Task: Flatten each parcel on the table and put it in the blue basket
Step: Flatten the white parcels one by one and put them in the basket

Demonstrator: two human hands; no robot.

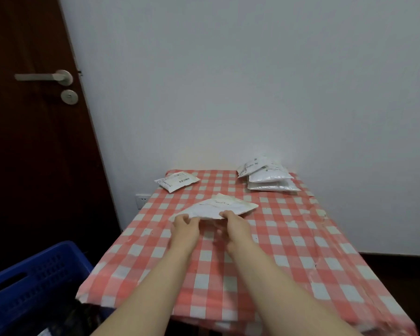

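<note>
Dark door (29, 166), white wall socket (143, 198)

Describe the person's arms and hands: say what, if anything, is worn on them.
The left forearm and right forearm are bare: no sleeve reaches into view. The left hand and right hand wear no gloves, and no watch, bracelet or ring shows.

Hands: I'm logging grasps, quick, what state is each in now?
Left hand: fingers curled, gripping the white parcel at its near edge.
Right hand: fingers curled, gripping the same parcel.
</note>
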